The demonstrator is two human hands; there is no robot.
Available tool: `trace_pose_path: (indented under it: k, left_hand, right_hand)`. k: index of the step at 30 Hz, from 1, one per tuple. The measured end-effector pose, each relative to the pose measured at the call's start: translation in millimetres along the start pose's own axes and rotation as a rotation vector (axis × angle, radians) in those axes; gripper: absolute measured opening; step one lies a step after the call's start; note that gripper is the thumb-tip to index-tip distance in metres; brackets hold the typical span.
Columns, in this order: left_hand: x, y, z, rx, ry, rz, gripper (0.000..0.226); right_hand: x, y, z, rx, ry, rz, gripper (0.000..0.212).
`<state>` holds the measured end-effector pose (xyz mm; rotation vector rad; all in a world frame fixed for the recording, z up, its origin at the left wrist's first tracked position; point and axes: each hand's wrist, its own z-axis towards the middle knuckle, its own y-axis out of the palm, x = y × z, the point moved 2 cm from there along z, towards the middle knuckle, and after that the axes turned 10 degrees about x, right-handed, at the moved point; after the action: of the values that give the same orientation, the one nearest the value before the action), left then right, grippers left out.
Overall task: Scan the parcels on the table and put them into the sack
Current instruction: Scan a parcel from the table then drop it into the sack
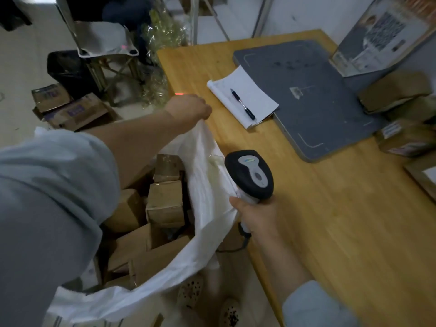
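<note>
Beside one table (330,220), the left hand (188,109) is gripping one sack (207,185) by its rim, the right hand (254,215) is clutching one scanner (250,173); at least three parcels (394,90) are lying on the tabletop.

Open into the sack (207,161) mouth left of the table (342,232), held wide between left hand (188,109) far and right hand (254,215) near, scanner (250,175) upright beside the rim. Partly filled inside with boxes (165,204). Bare wood near; blocked far by mat (318,102), notepad (245,97), parcels (396,93) right.
</note>
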<state>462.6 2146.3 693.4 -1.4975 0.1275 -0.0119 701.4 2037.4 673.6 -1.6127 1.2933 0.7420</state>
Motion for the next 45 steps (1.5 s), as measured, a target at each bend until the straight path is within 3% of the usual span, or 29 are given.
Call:
trace_pose_path:
  k: [2,5,8,15,19,28,32,39,45]
  left_hand:
    - [0,-7,11,0.047,-0.062,-0.095,0.026]
    - [3,0,-1,0.088,-0.235,-0.320,0.035]
    - [9,14,-27,0.123,-0.338,-0.390,0.039]
    - [51,21,-80,0.155,-0.461,-0.566,0.068]
    - [70,15,-88,0.104,-0.461,-0.587,0.065]
    - [155,-30,-50,0.124,-0.209,-0.600,0.058]
    - [224,-53,-17,0.150,-0.048,-0.618,0.053]
    - [370,-96,43,0.091,0.255,-0.621,0.057]
    - [485,-121,105,0.076,0.313,-0.634,0.046]
  right_hand:
    - [4,-2,2,0.033,0.004,0.009,0.037]
    - [9,-7,8,0.090,0.044,0.015,0.022]
    - [17,-12,17,0.142,0.106,0.018,0.033]
    - [21,-17,23,0.090,0.161,-0.021,0.034]
    - [19,-35,15,0.092,0.133,0.016,0.026]
    - [-2,-128,-31,-0.081,0.265,0.081,0.024]
    - [-11,-194,-38,0.008,0.327,0.208,0.029]
    - [-28,-339,-26,0.124,0.286,0.687,0.022]
    - [-40,-458,12,0.247,0.140,0.926,0.012]
